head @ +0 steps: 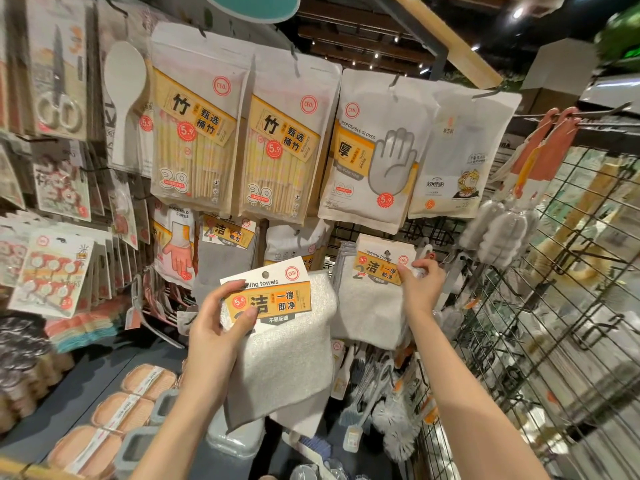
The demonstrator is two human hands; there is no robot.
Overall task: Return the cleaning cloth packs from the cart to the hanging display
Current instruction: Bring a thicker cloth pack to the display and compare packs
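Gripping one cloth pack (277,327), left hand (221,327); right hand (420,285) pinches the hung pack's (374,299) edge.

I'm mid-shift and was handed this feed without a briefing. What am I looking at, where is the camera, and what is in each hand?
There is no machine here: these are a person's two bare hands, seen from one wide-angle camera on their head, looking forward and down at a shop's hanging display. The left hand holds a cleaning towel pack by its card header, thumb on the label, not yet hung. The right hand pinches the header of a second pack at a hook on the display; whether it is fully seated I cannot tell. Above hang chopstick packs and disposable gloves. A wire rack stands to the right.
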